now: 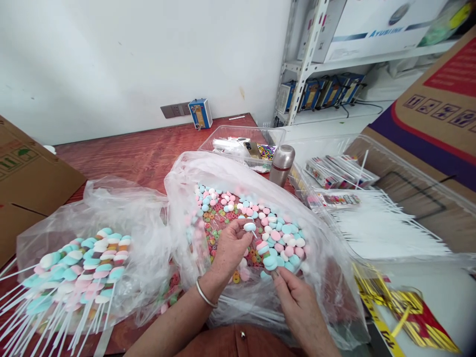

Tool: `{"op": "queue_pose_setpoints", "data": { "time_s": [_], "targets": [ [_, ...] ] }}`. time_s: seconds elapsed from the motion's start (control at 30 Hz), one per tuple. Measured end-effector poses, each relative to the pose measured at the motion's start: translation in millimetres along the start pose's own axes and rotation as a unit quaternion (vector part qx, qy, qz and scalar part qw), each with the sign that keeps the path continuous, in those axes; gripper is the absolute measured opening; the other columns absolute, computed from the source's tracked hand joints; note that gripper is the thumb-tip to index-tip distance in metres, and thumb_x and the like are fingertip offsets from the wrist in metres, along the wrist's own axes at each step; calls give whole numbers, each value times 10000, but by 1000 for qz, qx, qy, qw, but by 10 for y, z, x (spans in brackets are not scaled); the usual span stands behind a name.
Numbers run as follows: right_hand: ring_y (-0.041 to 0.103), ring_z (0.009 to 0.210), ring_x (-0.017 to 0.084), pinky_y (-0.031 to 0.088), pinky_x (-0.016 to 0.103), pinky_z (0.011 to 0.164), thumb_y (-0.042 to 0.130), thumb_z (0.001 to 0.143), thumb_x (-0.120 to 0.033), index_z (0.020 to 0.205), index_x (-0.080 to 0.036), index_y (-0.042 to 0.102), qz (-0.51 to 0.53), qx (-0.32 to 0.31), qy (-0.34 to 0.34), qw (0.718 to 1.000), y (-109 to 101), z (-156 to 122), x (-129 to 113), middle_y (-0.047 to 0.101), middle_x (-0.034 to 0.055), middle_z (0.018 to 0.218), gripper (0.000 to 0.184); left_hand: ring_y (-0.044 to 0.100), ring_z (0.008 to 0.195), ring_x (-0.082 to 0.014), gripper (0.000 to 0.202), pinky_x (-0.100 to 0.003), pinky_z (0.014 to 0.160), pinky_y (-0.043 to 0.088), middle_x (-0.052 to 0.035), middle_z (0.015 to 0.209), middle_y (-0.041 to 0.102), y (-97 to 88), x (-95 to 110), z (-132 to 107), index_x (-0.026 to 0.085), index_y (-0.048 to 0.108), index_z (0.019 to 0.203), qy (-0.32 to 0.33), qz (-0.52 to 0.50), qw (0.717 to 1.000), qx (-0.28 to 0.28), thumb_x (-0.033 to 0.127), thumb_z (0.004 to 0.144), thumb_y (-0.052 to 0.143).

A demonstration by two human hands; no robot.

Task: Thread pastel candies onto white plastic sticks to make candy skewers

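Observation:
My left hand [232,245] pinches a blue-and-white round candy [249,226] and sets it on the tip of a thin white stick. My right hand [295,297] grips the lower end of that stick, a skewer [266,253] with a few pastel candies threaded on it. Both hands work over an open clear plastic bag [193,171] filled with loose pink, blue and white candies [284,238] and small coloured rings [217,220]. A silver bangle sits on my left wrist.
A second clear bag [111,198] at the left holds several finished candy skewers [89,270]. A clear bin [409,173] at the right holds white sticks [375,223] and packets. A steel flask [281,165], a small tub [238,136], cardboard boxes [26,178] and metal shelving [308,59] surround the red wooden table [134,148].

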State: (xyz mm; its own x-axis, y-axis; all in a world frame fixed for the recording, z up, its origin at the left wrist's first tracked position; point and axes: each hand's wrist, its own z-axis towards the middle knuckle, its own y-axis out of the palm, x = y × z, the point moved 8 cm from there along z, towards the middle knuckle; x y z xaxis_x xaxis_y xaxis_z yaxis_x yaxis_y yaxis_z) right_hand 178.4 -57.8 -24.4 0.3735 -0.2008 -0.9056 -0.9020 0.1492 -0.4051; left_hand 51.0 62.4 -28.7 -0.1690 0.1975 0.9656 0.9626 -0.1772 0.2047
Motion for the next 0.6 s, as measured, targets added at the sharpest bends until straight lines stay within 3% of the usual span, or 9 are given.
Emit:
{"op": "queue_pose_setpoints", "data": {
  "time_s": [0.2, 0.33, 0.47, 0.6],
  "targets": [
    [340, 483, 124, 244, 236, 430, 390, 920, -504, 713, -222, 502, 72, -42, 42, 996, 133, -30, 77, 423, -46, 567, 367, 630, 708, -160, 257, -254, 671, 491, -26, 778, 704, 47, 29, -37, 190, 713, 989, 15, 70, 997, -7, 168, 745, 638],
    [319, 459, 121, 237, 238, 420, 393, 914, -517, 675, -238, 454, 105, -16, 49, 993, 182, -34, 74, 379, -63, 522, 373, 633, 743, -160, 298, -244, 668, 478, -27, 827, 721, 60, 36, -65, 185, 731, 1017, 16, 78, 997, 10, 180, 734, 637],
    [326, 437, 119, 266, 238, 414, 381, 910, -501, 654, -254, 402, 119, -7, 51, 992, 218, -1, 27, 368, -72, 506, 356, 571, 633, -132, 303, -223, 594, 434, 8, 679, 663, 58, -13, -77, 184, 737, 1038, 16, 96, 995, 9, 199, 755, 629],
    [444, 510, 139, 348, 242, 478, 359, 925, -435, 670, -243, 432, 43, 34, 1, 999, 163, 42, -92, 484, -32, 566, 328, 624, 766, -160, 229, -242, 701, 484, -14, 754, 663, 117, 13, -88, 177, 710, 973, -3, 1, 1000, 4, 251, 758, 681]
  ]
}}
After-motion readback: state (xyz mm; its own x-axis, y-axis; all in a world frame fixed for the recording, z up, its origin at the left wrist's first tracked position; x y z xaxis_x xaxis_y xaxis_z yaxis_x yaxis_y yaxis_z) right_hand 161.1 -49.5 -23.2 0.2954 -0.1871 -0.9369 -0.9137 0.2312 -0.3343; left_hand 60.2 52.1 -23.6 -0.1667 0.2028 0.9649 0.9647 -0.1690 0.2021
